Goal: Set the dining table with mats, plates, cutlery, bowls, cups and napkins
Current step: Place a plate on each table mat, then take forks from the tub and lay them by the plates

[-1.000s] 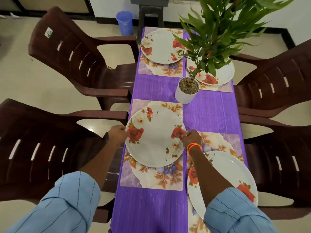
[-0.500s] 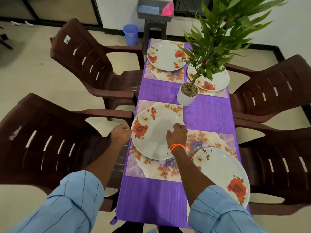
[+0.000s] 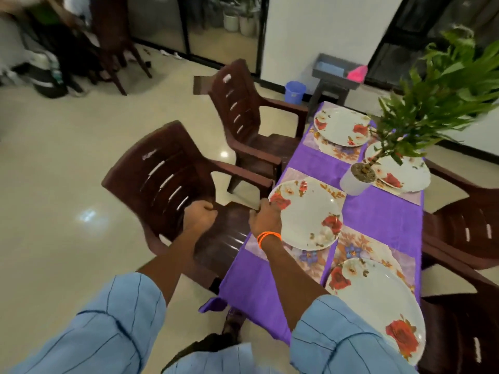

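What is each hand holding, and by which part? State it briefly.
The right hand grips the floral plate by its left rim. The left hand is a curled fist over the chair, holding nothing.

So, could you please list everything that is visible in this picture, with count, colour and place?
plates: four, white with red flowers, one on each mat
mats: four, floral, on the cloth
tablecloth: one, purple, covers the table
plant: one, green in a white pot, mid-table
chairs: four brown at the table, one more far left
bucket: one, blue, on the floor by the wall
stool with tray: one, grey, past the table's far end
hands: left hand curled over the near chair; right hand at the near plate's rim
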